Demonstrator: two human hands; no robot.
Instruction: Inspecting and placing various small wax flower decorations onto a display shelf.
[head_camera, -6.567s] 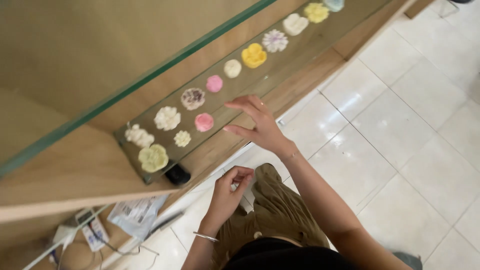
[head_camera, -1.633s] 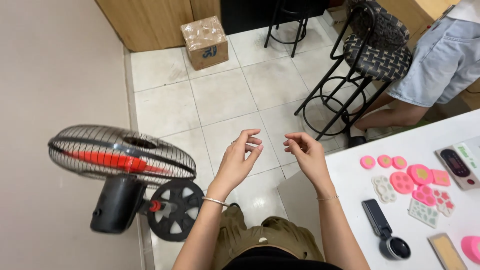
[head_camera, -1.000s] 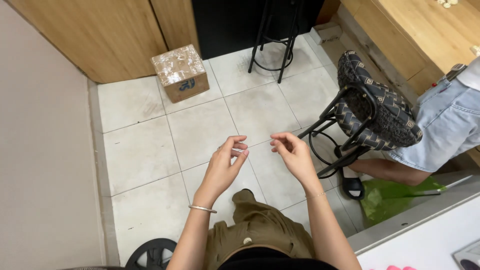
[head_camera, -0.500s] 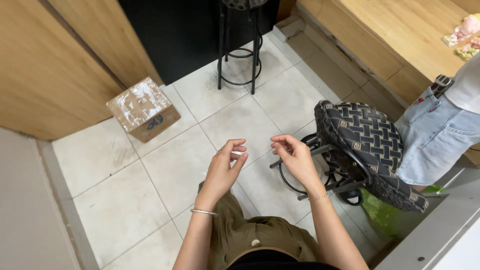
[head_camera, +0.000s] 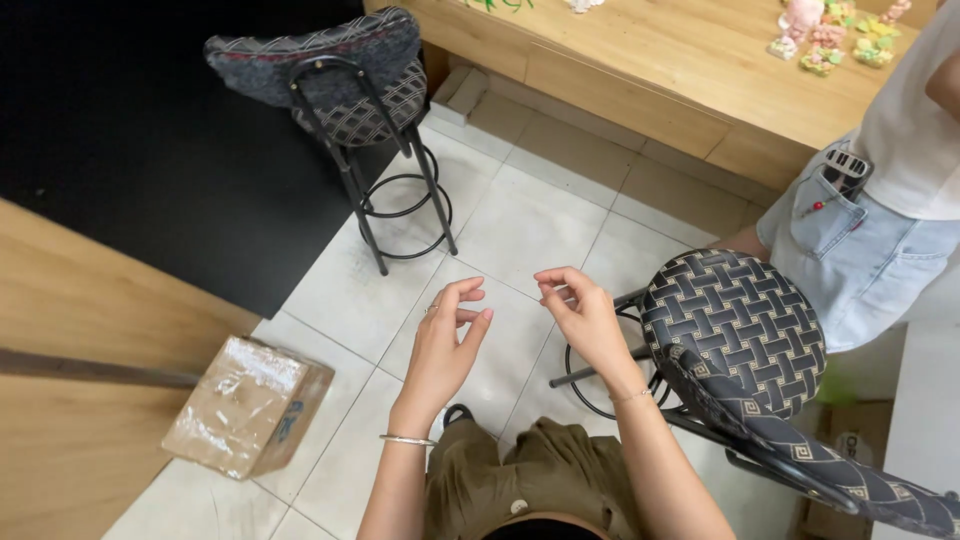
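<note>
A stool stands just right of the right hand; a second stool is farther ahead to the left. A cardboard box sits on the floor left of the left hand. A counter runs behind.

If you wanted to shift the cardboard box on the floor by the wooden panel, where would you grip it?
Grip the cardboard box by its two opposite side walls, coming from above with both hands. It sits flat on the tiled floor, its taped top looks slick, and no handle shows, so the sides likely hold best. The left hand is nearer it.
</note>
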